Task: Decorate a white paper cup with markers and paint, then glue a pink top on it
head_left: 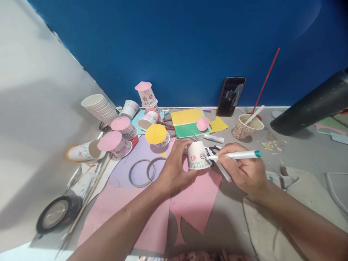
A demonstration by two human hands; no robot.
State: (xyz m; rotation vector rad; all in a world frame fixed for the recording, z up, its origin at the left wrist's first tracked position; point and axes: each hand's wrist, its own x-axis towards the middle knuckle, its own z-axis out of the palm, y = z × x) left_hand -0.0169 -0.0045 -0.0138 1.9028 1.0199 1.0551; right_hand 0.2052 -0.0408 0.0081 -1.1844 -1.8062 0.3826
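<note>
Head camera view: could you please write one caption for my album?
Left hand holds an upturned, decorated paper cup while the right hand brings a green-ended marker to its side.

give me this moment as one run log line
left hand: holds cup | right hand: green marker, tip at cup | phone: leaning on wall

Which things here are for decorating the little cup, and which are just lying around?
Decorating:
- white paper cup with red flowers, in the left hand
- white marker with green end, in the right hand

Probably just lying around:
- black phone
- thick black cylinder
</note>
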